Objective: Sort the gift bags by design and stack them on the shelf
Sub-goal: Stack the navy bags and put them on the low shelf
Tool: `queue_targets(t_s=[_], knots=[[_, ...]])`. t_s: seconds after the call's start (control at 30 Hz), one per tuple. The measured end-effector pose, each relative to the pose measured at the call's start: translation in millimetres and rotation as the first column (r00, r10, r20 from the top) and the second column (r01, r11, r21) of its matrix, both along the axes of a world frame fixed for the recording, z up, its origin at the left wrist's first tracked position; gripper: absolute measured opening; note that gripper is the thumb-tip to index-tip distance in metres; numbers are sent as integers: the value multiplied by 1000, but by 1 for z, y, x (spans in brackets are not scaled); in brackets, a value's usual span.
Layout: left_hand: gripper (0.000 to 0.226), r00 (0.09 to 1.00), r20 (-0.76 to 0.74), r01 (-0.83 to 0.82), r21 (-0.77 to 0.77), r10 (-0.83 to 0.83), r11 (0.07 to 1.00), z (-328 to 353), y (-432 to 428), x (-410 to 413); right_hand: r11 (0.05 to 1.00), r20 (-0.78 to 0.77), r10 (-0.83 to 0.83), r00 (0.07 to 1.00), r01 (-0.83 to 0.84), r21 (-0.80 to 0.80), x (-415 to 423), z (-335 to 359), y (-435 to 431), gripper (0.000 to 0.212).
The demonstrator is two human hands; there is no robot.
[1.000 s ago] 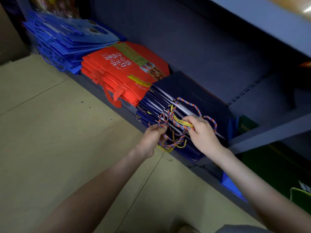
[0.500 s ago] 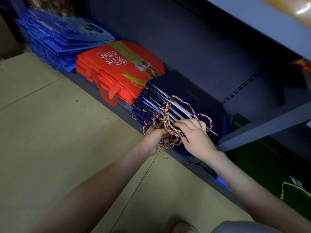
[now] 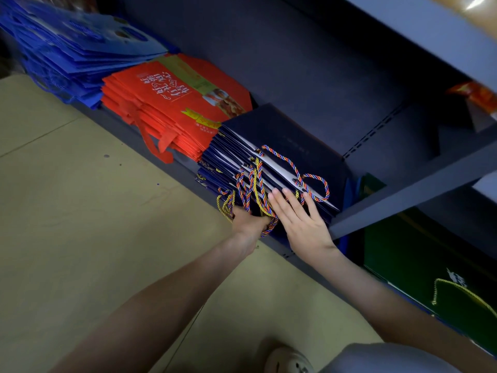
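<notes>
A stack of navy gift bags (image 3: 290, 138) with twisted multicoloured rope handles (image 3: 258, 192) lies on the low grey shelf (image 3: 403, 200). My left hand (image 3: 248, 220) is at the stack's front edge, fingers tucked among the hanging rope handles and gripping them. My right hand (image 3: 301, 219) lies flat with straight fingers on the front of the navy stack, pressing the bags. To the left sits a stack of red-orange bags (image 3: 172, 103), and further left a stack of bright blue bags (image 3: 80, 52).
A green bag with a yellow cord (image 3: 430, 265) stands at the lower right below the shelf board. The beige floor (image 3: 80, 211) spreads to the left. A shoe (image 3: 287, 362) shows at the bottom. An upper shelf (image 3: 430, 30) overhangs.
My right hand let go of the rope handles and flattened against the navy stack. My left hand stayed among the cords at the stack's front.
</notes>
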State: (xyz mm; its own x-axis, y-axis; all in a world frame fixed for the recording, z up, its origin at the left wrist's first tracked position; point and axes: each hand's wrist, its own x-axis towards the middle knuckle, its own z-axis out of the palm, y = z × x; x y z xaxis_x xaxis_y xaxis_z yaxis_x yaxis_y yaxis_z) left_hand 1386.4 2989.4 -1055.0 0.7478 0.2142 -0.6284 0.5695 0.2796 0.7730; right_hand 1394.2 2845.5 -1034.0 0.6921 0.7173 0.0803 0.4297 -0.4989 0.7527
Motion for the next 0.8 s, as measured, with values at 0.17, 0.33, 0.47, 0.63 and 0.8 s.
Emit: queue_targets(t_s=[0.17,0.33,0.47,0.63,0.8], knots=[[18,999,32,-28,-79,31,996,1,6,-6,997,5,18,1000,-18,75,-1,-3,2,94],[18,1000,20,19,-55,-18,998,-6,21,-9,992,-5,21,1000,-20,127,-2,-4,8,85],[16,1000,-14,11,202,-8,979,-3,31,-10,991,25,42,999,-45,128,3,0,6,78],[37,993,-103,-2,440,53,898,4,41,-9,987,41,22,999,-28,156,18,13,-3,66],[49,988,-96,-83,317,119,945,13,42,-9,977,54,37,998,-47,210,11,15,7,69]])
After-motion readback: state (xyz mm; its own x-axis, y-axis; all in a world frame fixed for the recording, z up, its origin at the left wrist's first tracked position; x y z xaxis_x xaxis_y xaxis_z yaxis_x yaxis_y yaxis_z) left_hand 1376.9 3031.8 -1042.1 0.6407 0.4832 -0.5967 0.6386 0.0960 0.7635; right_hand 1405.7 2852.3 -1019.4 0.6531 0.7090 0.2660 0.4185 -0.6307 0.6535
